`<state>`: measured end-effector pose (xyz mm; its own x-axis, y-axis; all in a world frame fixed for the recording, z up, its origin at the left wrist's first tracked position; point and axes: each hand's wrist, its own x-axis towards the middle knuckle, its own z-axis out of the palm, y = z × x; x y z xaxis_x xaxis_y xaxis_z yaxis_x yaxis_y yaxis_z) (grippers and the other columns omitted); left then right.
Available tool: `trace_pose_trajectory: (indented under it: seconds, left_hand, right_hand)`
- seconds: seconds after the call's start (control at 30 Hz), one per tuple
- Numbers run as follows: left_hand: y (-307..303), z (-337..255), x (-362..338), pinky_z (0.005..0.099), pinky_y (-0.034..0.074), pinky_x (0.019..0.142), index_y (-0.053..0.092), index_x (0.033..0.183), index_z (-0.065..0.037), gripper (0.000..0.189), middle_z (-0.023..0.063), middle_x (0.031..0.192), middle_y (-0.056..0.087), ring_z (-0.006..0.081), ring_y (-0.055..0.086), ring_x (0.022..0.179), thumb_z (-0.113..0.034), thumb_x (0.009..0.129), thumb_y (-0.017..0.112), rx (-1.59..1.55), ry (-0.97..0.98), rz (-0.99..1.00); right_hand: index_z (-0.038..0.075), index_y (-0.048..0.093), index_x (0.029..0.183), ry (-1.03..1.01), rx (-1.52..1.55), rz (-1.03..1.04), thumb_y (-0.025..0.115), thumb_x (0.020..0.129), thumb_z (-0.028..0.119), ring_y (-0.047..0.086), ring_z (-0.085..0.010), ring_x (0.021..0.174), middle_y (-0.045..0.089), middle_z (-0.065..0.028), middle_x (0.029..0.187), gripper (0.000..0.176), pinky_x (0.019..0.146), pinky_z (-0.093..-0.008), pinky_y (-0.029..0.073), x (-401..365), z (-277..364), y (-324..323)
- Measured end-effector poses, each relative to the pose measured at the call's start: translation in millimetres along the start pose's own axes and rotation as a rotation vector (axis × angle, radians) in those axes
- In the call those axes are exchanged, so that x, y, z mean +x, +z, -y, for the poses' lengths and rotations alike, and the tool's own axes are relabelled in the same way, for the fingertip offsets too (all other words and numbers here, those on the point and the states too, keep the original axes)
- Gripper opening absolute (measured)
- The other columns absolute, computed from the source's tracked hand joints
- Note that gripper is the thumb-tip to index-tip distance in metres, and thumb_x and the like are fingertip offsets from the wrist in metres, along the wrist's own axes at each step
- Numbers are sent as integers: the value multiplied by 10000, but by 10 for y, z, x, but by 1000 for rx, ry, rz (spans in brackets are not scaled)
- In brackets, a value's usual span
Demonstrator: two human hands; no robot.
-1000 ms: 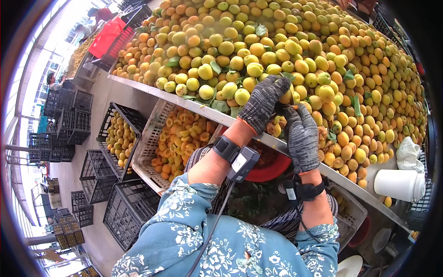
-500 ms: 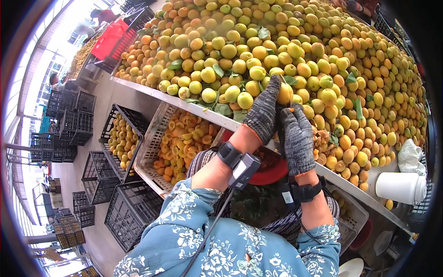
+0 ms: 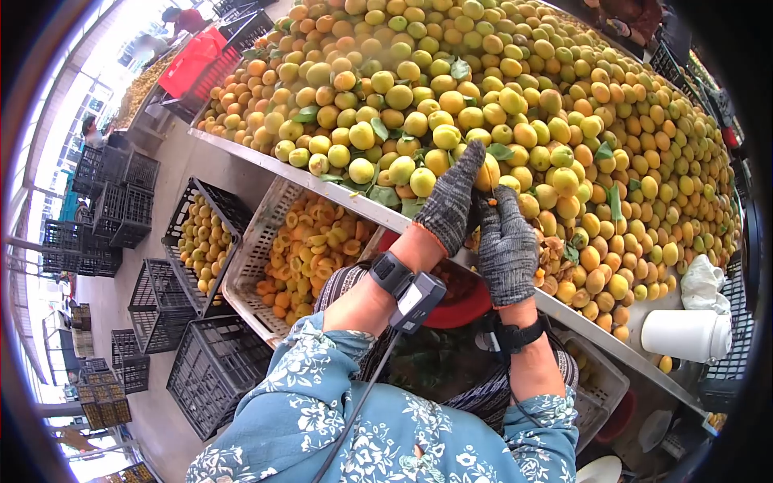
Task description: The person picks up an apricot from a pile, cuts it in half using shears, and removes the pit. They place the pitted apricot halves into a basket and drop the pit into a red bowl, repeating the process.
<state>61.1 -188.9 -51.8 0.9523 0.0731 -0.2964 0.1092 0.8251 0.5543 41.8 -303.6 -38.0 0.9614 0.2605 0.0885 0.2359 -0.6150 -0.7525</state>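
Note:
My left hand (image 3: 452, 200), in a dark grey knitted glove, grips a yellow-orange apricot (image 3: 488, 174) over the table's front edge. A dark line shows down the side of the fruit. Just below it, my right hand (image 3: 509, 248), gloved the same way, has its fingers drawn together. A small orange bit shows at its fingertips; whatever else it holds is hidden. Behind both hands rises a large heap of apricots (image 3: 547, 153) with green leaves among them. Scraps of brownish, torn fruit (image 3: 551, 251) lie right of my right hand.
A white crate (image 3: 241, 270) of halved apricots (image 3: 310, 249) stands at left, beside a black crate (image 3: 233, 211) of whole fruit. Below my hands sits a red basin (image 3: 459, 310). A white tub (image 3: 684, 332) lies at right. Stacked black crates (image 3: 121, 213) and people are farther off.
The view has shifted slightly, so the surroundings sit a little further left. Both hands stay together at the apricot, with the right hand's fingertips close under it.

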Motion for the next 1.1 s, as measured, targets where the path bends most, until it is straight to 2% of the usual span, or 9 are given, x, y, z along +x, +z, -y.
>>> trace_pose_trajectory:
  seconds: [0.13, 0.2, 0.43, 0.53, 0.6, 0.73, 0.87, 1.0, 1.1]
  left_hand:
    - [-223, 124, 152, 269, 498, 770, 601, 1135, -89, 292, 11, 950, 598, 91, 577, 902, -307, 943, 581, 79, 126, 38]
    - [-123, 99, 83, 271, 504, 749, 583, 1097, -45, 267, 13, 948, 595, 92, 573, 869, -253, 930, 600, 478, 481, 87]
    - [63, -73, -121, 257, 527, 729, 485, 1124, -29, 457, 49, 934, 565, 110, 571, 856, -154, 785, 765, 644, 431, 113]
    - [3, -27, -63, 264, 533, 804, 474, 1169, -8, 477, 61, 978, 587, 132, 596, 891, -163, 806, 742, 505, 453, 218]
    - [71, -105, -123, 287, 537, 790, 513, 1166, -26, 431, 98, 1053, 629, 193, 638, 936, -211, 833, 715, 175, 166, 297]
    - [5, -135, -177, 277, 536, 787, 568, 1099, -24, 370, 64, 1017, 645, 163, 636, 928, -224, 827, 721, 292, 60, 215]
    - [-25, -252, -128, 281, 532, 813, 579, 1070, -22, 355, 42, 1007, 650, 135, 627, 941, -179, 799, 747, 616, 254, 228]
    - [-11, -336, -134, 297, 524, 852, 557, 1124, -10, 414, 58, 1032, 645, 141, 626, 974, -151, 785, 748, 865, 389, 342]
    - [20, -305, -133, 309, 526, 865, 536, 1185, -2, 431, 96, 1043, 643, 208, 636, 995, -198, 837, 699, 258, 173, 386]
  right_hand:
    - [-46, 497, 1297, 125, 631, 53, 545, 958, 175, 618, -146, 940, 657, -129, 1083, 407, 840, -263, 488, -22, -2, 100]
    - [-52, 518, 1270, 166, 709, 72, 537, 967, 162, 578, -98, 894, 651, -82, 1046, 371, 795, -225, 482, -19, -1, 78]
    - [-16, 584, 1160, 43, 702, 110, 546, 963, 180, 530, -50, 745, 612, 3, 878, 280, 635, -202, 453, -21, -237, -34]
    - [-16, 587, 1156, -7, 688, 65, 551, 962, 174, 531, -53, 751, 615, 4, 901, 274, 638, -200, 452, -53, -234, -39]
    - [-18, 586, 1157, -30, 648, 46, 551, 962, 169, 525, -54, 750, 620, 2, 924, 272, 653, -207, 455, -42, -256, 10]
    - [-17, 594, 1149, -73, 654, 6, 538, 971, 186, 532, -64, 759, 637, -6, 927, 276, 677, -227, 461, -2, -198, -1]
    - [-8, 601, 1168, -417, 201, -38, 529, 975, 194, 546, -71, 785, 651, -11, 932, 289, 687, -228, 460, 11, -301, 26]
    - [-8, 593, 1185, -281, 360, 5, 526, 977, 193, 545, -71, 790, 652, -13, 947, 298, 694, -223, 458, 2, -360, 99]
    - [-65, 540, 1182, -135, 608, -38, 513, 960, 111, 633, -238, 881, 649, -167, 997, 284, 746, -327, 506, 12, -279, 137]
